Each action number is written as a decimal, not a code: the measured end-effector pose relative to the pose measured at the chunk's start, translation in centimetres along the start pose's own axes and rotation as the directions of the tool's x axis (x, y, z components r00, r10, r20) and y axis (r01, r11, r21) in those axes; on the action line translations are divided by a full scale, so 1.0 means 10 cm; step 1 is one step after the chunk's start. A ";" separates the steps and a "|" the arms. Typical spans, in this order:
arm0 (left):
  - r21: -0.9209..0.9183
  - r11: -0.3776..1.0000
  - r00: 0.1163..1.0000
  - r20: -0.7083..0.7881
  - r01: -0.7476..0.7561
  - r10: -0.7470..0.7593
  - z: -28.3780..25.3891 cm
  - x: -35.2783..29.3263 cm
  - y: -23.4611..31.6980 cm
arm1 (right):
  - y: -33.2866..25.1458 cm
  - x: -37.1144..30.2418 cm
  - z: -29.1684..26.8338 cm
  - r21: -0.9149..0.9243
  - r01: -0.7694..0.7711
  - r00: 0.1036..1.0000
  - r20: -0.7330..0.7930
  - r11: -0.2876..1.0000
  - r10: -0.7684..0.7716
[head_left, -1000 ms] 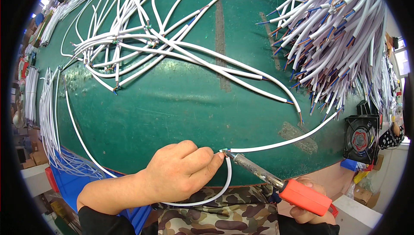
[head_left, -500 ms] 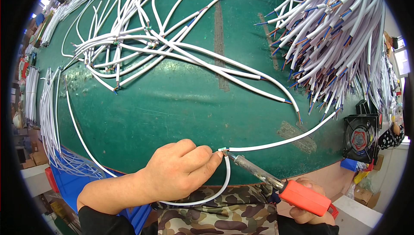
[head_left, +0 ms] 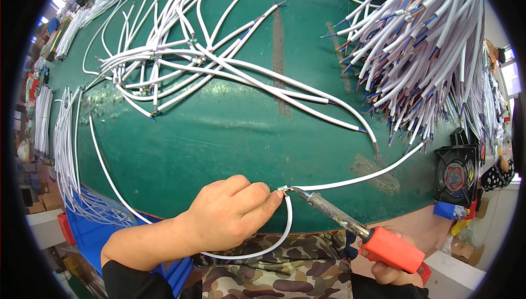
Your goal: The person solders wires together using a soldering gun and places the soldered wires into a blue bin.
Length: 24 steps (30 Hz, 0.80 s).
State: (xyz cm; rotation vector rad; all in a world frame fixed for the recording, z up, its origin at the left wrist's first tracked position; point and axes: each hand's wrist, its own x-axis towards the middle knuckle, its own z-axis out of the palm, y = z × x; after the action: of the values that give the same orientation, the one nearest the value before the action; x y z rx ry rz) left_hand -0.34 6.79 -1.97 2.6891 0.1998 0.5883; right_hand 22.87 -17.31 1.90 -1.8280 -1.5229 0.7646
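My left hand [head_left: 227, 211] is closed in a pinch on a tiny green circuit board [head_left: 282, 188] above the near edge of the table. A white cable [head_left: 364, 178] with thin wires at its end reaches the board from the right. Another white cable [head_left: 289, 225] loops down from it and passes under my left forearm. My right hand [head_left: 385, 273] is wrapped round the red handle of a soldering iron [head_left: 338, 215]. The iron's tip points left at the wire joint beside the board; whether it touches cannot be made out.
On the green table [head_left: 192, 151] lies a tangle of white cables [head_left: 164, 52]. A large bundle of white cables [head_left: 427, 52] with bare brown and blue wire ends fills the right. Below it stands a black fan [head_left: 458, 174]. More cables hang over a blue bin [head_left: 96, 238] at left.
The soldering iron has drawn back slightly to the right, with my right hand. My left hand stays almost in place on the board. The whole view has shifted a little.
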 end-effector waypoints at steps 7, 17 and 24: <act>0.056 0.998 1.000 -0.006 -0.007 0.007 0.00 0.00 0.04 | 0.01 -0.19 0.11 0.519 -0.076 0.969 -0.162 0.852 0.185; 0.157 0.987 1.000 -0.012 0.020 -0.018 0.00 -0.02 0.14 | 0.10 -0.58 0.21 0.747 -0.057 0.930 -0.202 0.662 0.308; -0.105 0.851 0.851 0.188 0.514 -0.491 -0.28 0.11 0.36 | 0.21 -0.74 0.28 0.760 0.154 0.915 -0.351 0.631 0.200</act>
State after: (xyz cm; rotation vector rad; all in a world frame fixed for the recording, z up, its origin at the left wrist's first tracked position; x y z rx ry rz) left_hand -0.38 4.69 2.20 2.3731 0.7591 0.2169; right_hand 20.82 -24.64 -1.20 -1.2114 -0.6923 0.8155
